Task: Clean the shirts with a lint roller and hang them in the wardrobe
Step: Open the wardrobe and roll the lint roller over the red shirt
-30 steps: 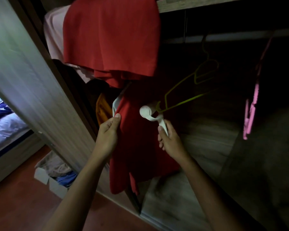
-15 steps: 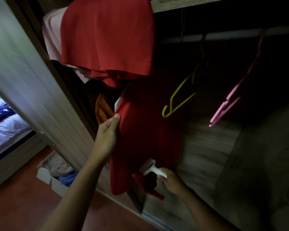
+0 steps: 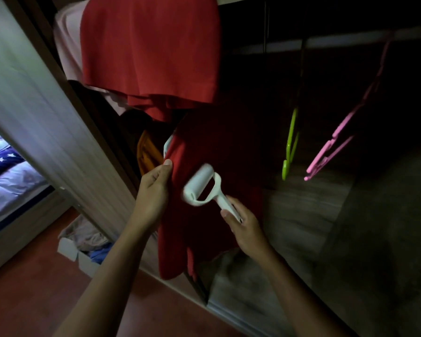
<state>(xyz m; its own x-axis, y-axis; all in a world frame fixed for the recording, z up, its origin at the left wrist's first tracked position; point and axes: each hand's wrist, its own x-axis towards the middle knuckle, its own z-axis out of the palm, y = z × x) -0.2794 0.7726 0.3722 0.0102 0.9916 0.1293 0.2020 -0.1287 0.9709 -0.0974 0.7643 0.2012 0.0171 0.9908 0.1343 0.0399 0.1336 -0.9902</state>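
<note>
Right at the middle of the view, the white lint roller (image 3: 203,188) lies against the front of a red shirt (image 3: 212,190) that hangs inside the open wardrobe (image 3: 301,227). Its handle runs down and to the right into the right hand (image 3: 244,226), while the roll sits at the upper left end, its own long axis crossing the handle and slanting from lower left to upper right; the roll looks slightly blurred. The right hand is closed around the handle's lower end, thumb on top, forearm coming up from the bottom right. The left hand (image 3: 153,190) pinches the shirt's left edge, thumb tip pressed on the red cloth just below a white hanger (image 3: 167,144) end that peeks out at the shoulder, fingers curled behind the fabric, wrist raised and forearm rising from the bottom left. Above, another red garment (image 3: 148,49) drapes over the wardrobe's upper shelf, with pale pink cloth (image 3: 67,42) beside it. To the right, a green hanger (image 3: 289,147) and a pink hanger (image 3: 338,139) dangle from the rail, well apart from the shirt. Lower left, a white box (image 3: 69,249) of clothes sits on the red-brown floor (image 3: 22,300), and a bed (image 3: 10,176) with star-patterned bedding shows past the wardrobe door (image 3: 34,105).
</note>
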